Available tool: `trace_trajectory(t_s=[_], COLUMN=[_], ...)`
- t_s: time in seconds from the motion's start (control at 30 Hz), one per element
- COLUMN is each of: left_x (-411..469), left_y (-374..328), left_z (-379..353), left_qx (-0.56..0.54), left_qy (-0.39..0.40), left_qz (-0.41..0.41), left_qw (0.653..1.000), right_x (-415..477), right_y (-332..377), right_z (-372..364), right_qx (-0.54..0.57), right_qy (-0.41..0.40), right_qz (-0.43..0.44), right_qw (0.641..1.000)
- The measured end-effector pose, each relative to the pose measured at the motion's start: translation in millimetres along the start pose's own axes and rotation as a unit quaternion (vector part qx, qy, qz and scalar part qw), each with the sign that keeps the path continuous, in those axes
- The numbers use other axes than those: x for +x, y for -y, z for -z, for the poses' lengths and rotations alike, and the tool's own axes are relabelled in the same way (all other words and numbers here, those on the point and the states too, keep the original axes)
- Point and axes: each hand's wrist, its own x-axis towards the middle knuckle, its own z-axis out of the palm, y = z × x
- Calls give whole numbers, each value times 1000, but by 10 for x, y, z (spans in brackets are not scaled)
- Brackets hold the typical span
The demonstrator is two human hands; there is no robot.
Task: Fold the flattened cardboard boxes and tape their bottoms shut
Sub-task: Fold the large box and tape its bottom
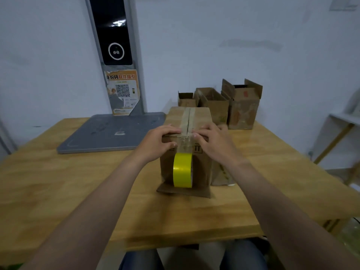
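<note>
A brown cardboard box point(176, 117) stands upside down in the middle of the wooden table point(78, 184), its bottom flaps facing up. A strip of clear tape point(187, 117) runs along the seam and down the near side. A yellow tape roll point(182, 170) hangs from that strip against the box's front face. My left hand point(158, 142) presses on the box's near top edge left of the seam, thumb on the front face. My right hand point(213, 142) presses with straight fingers on the same edge right of the seam.
Three folded boxes point(242, 112) with open top flaps stand at the table's back right. A grey metal base plate point(109, 133) with an upright device post point(116, 55) sits at the back left. A flattened box point(221, 174) leans beside the taped box. A white shelf point(342, 121) is at right.
</note>
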Motion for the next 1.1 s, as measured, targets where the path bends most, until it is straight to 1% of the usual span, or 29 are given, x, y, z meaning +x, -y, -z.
trace_trajectory(t_s=[0.07,0.1,0.2,0.23,0.27,0.3,0.37,0.4,0.43,0.47,0.53,0.57,0.67,0.73,0.77,0.9,1.1], left_x=[134,191,307,330,339,328,232,156,85,27,-37,-37,13,3,-16,-49,-19], left_y=[89,125,148,134,130,125,132,129,129,122,78,49,-24,-57,-75,-170,-217], left_z=[12,23,37,34,26,4,-44,-68,-116,-186,-355,-420,-479,-484,-488,-477,-408], left_qx=[5,4,-10,-6,9,35,85,79,46,-1,-95,-147,-280,-339,-361,-401,-357], left_qy=[6,13,31,29,10,-31,-156,-190,-187,-154,-73,-63,-76,-41,-19,25,124], left_qz=[1,0,-12,-11,-3,15,80,120,167,212,276,298,340,355,352,331,333], left_qw=[1000,1000,999,999,1000,999,981,971,967,965,954,941,894,870,863,854,864], right_x=[191,297,538,586,620,633,639,644,648,642,634,634,619,604,596,591,603], right_y=[9,49,180,206,218,211,179,161,147,136,131,138,167,164,162,160,128], right_z=[64,88,52,9,-46,-95,-160,-181,-201,-221,-240,-233,-219,-221,-226,-244,-286], right_qx=[-54,-56,-35,-47,-75,-109,-148,-156,-165,-173,-177,-170,-163,-175,-181,-189,-170], right_qy=[-10,-6,56,71,69,55,31,27,26,25,25,29,30,16,10,-3,-20], right_qz=[29,43,67,76,92,110,131,136,140,142,144,140,141,149,152,163,169], right_qw=[998,997,996,993,991,987,980,978,976,974,973,975,976,973,972,968,971])
